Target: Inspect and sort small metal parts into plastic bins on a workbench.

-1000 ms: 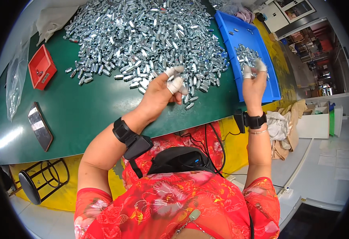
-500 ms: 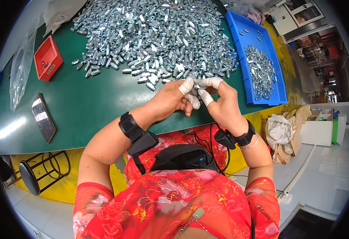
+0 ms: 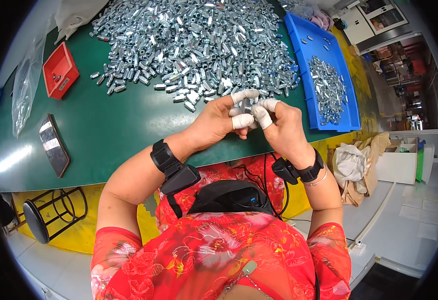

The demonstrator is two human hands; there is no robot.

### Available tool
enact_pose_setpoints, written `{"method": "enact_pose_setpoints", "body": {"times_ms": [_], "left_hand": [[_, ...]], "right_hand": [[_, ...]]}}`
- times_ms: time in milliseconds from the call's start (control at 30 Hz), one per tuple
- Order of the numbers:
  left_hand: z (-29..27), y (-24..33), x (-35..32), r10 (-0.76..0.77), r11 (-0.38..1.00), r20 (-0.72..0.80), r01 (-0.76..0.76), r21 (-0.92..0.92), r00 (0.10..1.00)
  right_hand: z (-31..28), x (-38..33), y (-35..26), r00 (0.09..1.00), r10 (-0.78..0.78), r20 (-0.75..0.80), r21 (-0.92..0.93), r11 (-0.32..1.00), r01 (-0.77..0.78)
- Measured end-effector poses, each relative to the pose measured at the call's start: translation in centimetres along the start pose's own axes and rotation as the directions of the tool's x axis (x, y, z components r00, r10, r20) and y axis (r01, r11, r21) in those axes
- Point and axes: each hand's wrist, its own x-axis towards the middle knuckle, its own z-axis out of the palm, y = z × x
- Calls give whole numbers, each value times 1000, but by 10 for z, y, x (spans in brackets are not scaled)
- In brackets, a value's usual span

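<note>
My left hand (image 3: 221,117), with white covers on its fingertips, pinches a small silvery metal fitting (image 3: 247,106) between thumb and forefinger. From the right, my right hand (image 3: 282,122) meets it; its covered thumb and fingers close on the fitting's right end. Fingers hide much of the piece, so its full shape does not show. Just beyond both hands spreads a large pile of shiny hexagonal metal fittings (image 3: 194,50) on the green table (image 3: 124,125).
A blue tray (image 3: 351,120) holding many fittings stands at the right. On the left are a red bin (image 3: 54,90) with a few small pieces, a phone (image 3: 55,145) and a clear plastic bag (image 3: 25,95). A black stool (image 3: 36,220) stands below the table's left edge.
My left forefinger and thumb have spread and turned around the fitting, showing more of it. My right fingers have shifted slightly and drawn closer together beside it.
</note>
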Motion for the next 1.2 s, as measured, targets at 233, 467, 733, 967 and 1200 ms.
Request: {"method": "enact_pose_setpoints", "body": {"times_ms": [233,467,733,967,1200], "left_hand": [[-2,-1,2,25,986,10,-27,167,1000],[-2,4,-2,-92,993,-14,93,73,996],[1,-4,-1,94,970,-57,-78,231,994],[1,-2,-2,73,948,-47,-55,314,996],[5,-3,-2,125,965,5,-123,230,992]], "right_hand": [[9,-4,9,998,26,55,-143,990,-18],[19,-2,8,992,84,-92,456,890,-33],[11,-2,5,999,34,3,113,993,-35],[7,-2,6,969,189,156,215,951,-220],[5,-4,7,940,237,245,302,903,-306]]}}
